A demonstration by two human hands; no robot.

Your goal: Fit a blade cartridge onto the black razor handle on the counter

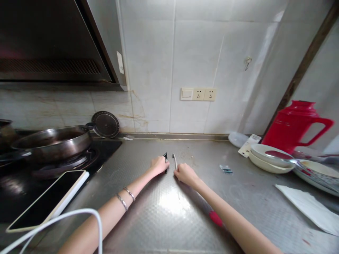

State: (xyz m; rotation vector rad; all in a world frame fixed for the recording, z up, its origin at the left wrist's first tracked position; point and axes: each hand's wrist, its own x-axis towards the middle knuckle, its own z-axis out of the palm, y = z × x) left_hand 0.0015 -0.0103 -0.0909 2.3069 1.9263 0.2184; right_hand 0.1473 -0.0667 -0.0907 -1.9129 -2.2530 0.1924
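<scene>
Fingers closed, my left hand (159, 165) grips a small black object (166, 156) whose dark ends stick out above and below the fingers; its kind is too small to make out. Just to the right, my right hand (185, 173) is closed on a thin grey rod with a bent tip (175, 161), which points away from me. A narrow gap separates the two hands, low over the steel countertop (148, 225). A red patch (215, 218) shows beside my right forearm. To the right lies a small teal-and-clear packet (226, 169).
At left, a steel pan (55, 143) sits on the black stove, with a white-edged phone (47, 201) and white cable (87, 211) nearer me. Stacked bowls (270, 164), a red thermos jug (293, 123) and a white paper sheet (309, 208) are at right.
</scene>
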